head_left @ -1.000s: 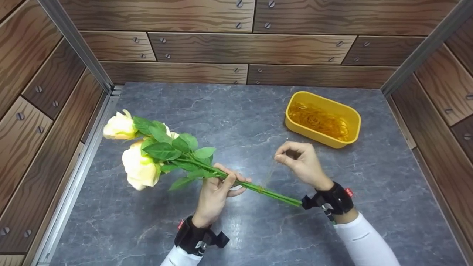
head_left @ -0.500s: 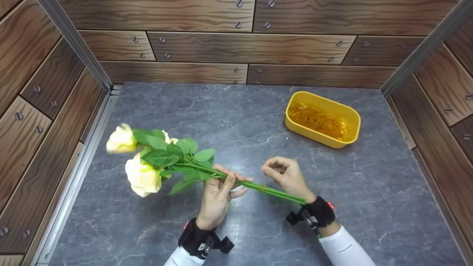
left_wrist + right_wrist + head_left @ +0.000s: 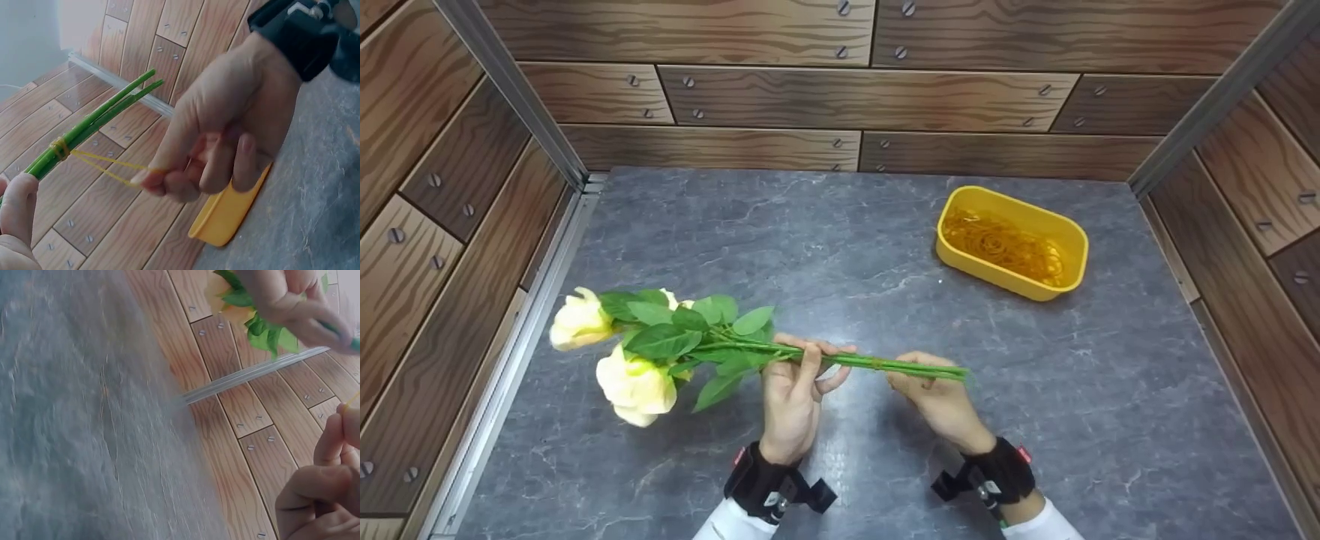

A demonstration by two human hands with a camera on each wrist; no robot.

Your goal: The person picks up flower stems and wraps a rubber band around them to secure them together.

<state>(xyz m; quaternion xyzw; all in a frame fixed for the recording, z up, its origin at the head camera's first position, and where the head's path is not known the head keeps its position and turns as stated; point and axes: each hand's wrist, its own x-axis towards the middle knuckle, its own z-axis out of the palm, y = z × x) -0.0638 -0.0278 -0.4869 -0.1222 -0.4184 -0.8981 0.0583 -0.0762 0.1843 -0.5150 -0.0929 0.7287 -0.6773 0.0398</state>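
My left hand (image 3: 793, 405) grips a small bunch of pale yellow roses (image 3: 636, 386) by their green stems (image 3: 915, 367). The blooms point left and the cut ends point right. A yellow rubber band (image 3: 60, 148) is wound around the stems, right of my left thumb. One loop of it stretches out to my right hand (image 3: 225, 124), whose thumb and index finger pinch its end. From above, the stems partly cover my right fingers. Only part of the right hand and a bit of the band show in the right wrist view.
A yellow tub (image 3: 1076, 251) holding many rubber bands (image 3: 997, 244) stands at the back right of the grey marbled tabletop (image 3: 780, 240). Wood-patterned walls (image 3: 757, 97) with metal edge rails (image 3: 502, 360) close in the back and sides.
My right hand has come down and left, and is now beneath the stem ends in the head view. The bunch has swung nearly level, its blooms lower and further left.
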